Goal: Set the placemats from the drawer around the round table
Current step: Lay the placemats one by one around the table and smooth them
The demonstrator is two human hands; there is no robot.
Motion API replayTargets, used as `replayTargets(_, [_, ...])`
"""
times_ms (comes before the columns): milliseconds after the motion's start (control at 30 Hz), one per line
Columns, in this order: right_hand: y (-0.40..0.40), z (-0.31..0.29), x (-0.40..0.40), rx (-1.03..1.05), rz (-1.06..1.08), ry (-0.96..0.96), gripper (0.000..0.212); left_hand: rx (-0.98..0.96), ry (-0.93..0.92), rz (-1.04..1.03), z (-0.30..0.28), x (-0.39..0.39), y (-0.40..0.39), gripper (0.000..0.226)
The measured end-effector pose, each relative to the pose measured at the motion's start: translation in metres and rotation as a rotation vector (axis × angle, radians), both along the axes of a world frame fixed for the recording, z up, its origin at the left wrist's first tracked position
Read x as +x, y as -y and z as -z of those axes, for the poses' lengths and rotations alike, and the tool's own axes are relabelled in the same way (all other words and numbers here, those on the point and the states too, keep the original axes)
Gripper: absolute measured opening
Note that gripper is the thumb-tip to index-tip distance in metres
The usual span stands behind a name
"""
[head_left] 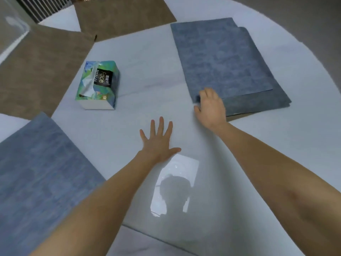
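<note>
A small stack of blue placemats [225,60] lies on the right part of the round white table [151,58]. My right hand [210,106] grips the stack's near left corner, fingers curled over its edge. My left hand [158,143] lies flat on the bare tabletop with fingers spread, holding nothing. A single blue placemat [40,178] lies at the near left edge. A brown placemat [36,71] lies at the left, and another brown placemat [121,15] lies at the far side.
A green tissue pack [98,85] sits left of the table's middle, between the brown and blue mats. The glossy tabletop reflects a ceiling light near my arms. Beyond the table's right rim there is grey floor [313,24].
</note>
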State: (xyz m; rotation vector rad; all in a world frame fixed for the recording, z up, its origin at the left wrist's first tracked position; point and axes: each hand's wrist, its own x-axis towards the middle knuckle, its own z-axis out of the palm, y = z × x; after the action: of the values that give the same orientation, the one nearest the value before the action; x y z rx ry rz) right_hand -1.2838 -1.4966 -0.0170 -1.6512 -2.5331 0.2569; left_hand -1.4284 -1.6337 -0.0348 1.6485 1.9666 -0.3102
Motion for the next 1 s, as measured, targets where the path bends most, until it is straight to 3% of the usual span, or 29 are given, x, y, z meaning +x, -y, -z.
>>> replayTargets(100, [-0.026,0.011,-0.01,-0.08,-0.04,0.107,0.063,-0.007,0.021,-0.019,0.002,0.0,0.0,0.095])
replayTargets(200, [-0.039,0.023,-0.018,-0.025,-0.09,0.161,0.047,-0.006,0.029,-0.03,0.004,0.002,0.0,0.095])
replayTargets(333, [-0.046,0.023,-0.017,0.001,-0.001,0.002,0.025,0.001,0.032,-0.034,0.006,0.001,-0.001,0.096])
replayTargets(533, [0.005,0.011,0.015,-0.168,-0.095,-0.181,0.024,-0.027,0.006,-0.041,-0.007,0.001,-0.003,0.097])
replayTargets(667, [0.053,0.001,0.05,-0.303,-0.116,-0.266,0.025,0.211,-0.101,-0.132,-0.027,0.007,0.006,0.103])
replayTargets(767, [0.081,-0.032,0.067,-0.459,-0.019,-0.479,0.023,0.385,-0.191,-0.002,-0.044,0.009,0.019,0.102])
replayTargets(900, [0.131,-0.101,0.075,-0.596,0.132,-0.85,0.02,0.395,-0.185,-0.011,-0.065,0.001,0.044,0.077])
replayTargets(1000, [0.18,-0.134,0.088,-0.63,0.176,-0.866,0.014,0.402,-0.167,0.018,-0.082,-0.001,0.072,0.032])
